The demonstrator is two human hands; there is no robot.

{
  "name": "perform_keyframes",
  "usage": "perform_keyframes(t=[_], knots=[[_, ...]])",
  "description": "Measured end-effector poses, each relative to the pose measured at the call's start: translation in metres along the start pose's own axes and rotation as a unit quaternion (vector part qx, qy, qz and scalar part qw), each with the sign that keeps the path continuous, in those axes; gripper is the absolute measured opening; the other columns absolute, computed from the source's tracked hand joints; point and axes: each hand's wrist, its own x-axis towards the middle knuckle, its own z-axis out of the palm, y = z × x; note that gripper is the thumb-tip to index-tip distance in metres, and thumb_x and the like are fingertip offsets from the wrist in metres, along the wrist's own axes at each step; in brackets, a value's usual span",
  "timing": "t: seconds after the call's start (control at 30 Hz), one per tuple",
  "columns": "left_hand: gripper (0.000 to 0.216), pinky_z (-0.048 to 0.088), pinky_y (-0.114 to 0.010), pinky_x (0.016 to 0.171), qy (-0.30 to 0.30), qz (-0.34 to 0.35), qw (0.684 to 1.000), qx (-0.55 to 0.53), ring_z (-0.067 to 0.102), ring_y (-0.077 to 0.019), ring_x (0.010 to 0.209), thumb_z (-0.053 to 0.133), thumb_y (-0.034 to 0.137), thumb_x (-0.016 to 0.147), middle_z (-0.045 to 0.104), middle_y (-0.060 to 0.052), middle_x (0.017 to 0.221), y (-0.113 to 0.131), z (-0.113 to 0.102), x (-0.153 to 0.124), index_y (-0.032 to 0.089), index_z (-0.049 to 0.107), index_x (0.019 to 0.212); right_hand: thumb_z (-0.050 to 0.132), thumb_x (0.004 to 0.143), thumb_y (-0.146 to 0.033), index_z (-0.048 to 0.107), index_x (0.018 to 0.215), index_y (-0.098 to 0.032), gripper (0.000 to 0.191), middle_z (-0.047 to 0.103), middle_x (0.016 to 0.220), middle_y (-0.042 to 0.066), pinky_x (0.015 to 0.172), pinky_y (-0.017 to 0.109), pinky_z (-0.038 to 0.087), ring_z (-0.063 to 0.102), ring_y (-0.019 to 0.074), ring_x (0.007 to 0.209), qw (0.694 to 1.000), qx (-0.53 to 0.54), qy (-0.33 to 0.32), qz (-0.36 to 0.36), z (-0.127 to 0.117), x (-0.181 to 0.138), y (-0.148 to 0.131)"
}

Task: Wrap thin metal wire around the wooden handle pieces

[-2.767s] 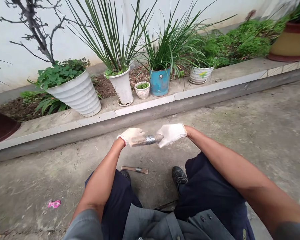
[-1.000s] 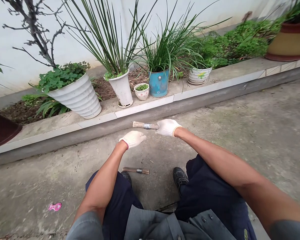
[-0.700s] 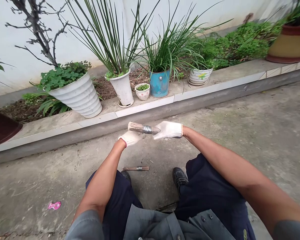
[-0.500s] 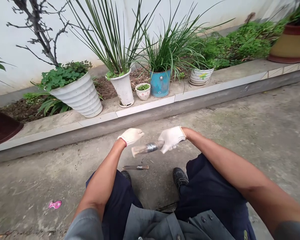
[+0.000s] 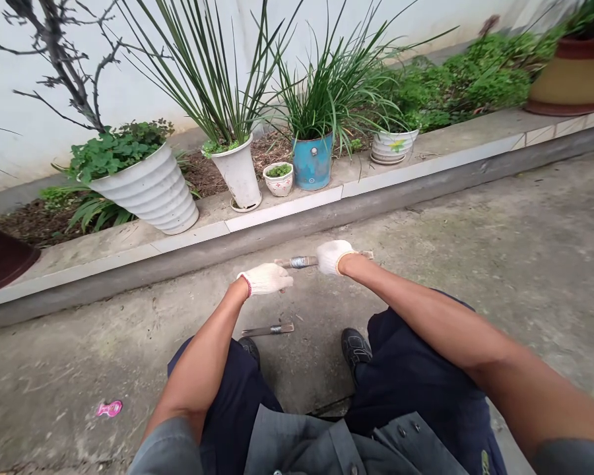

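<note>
LIVE | I've R hand closed round flat brush, held level above concrete; L hand fingers together, holding nothing, just beside brush tip | I rate it light, stiff; I'd grip wood handle behind wire-bound ferrule | 2nd brush on ground

Both bare forearms reach forward; the gloved left hand lies flat, fingers together, while the gloved right hand curls closed, higher up.
</note>
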Motion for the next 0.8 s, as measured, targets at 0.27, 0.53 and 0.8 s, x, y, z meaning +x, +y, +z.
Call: perform_keyframes(t=[0.27,0.53,0.8], knots=[[0.046,0.045,-0.024,0.073,0.019,0.033,0.995,-0.097,0.064,-0.017,0.076,0.044,0.053,0.09,0.075,-0.002,0.084,-0.003,-0.007,-0.01,0.02,0.073,0.078,0.055,0.082,-0.058,0.068,0.097,-0.021,0.042,0.069,0.076,0.006,0.057,0.025,0.044,0.065,0.0183,0.065,0.986,0.156,0.037,-0.05,-0.019,-0.01,-0.002],[0.034,0.045,-0.024,0.067,0.042,0.075,0.992,-0.088,0.062,-0.016,0.071,0.052,0.046,0.088,0.072,-0.003,0.082,-0.026,-0.008,-0.001,0.017,0.068,0.082,0.073,0.067,-0.057,0.061,0.078,-0.018,0.042,0.062,0.064,0.001,0.046,0.021,0.038,0.054,0.0115,0.051,0.934,0.284,-0.139,-0.163,-0.027,-0.039,0.01],[0.043,0.038,-0.029,0.059,0.009,0.005,0.995,0.104,0.057,-0.0176,0.058,0.049,0.051,0.086,0.068,-0.007,0.064,-0.006,0.007,0.002,0.019,0.069,0.065,0.076,0.058,-0.041,0.071,0.074,-0.014,0.032,0.066,0.063,0.006,0.059,0.028,0.045,0.063,0.0202,0.065,0.967,0.017,-0.209,-0.148,0.007,-0.026,-0.01]])
